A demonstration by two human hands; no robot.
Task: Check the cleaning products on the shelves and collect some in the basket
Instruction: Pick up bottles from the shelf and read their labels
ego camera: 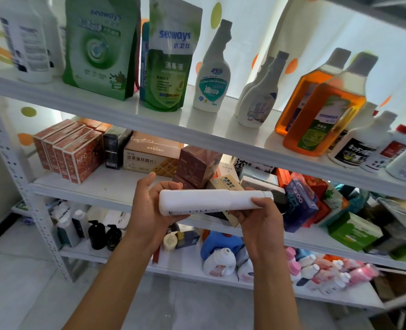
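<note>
Before shelves [197, 129], bottle [209, 202] lies horizontal.

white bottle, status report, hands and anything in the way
Both hands on the white bottle, held sideways in front of the shelves: left hand grips its base, right hand its neck. No basket in view. Nothing blocking.
</note>
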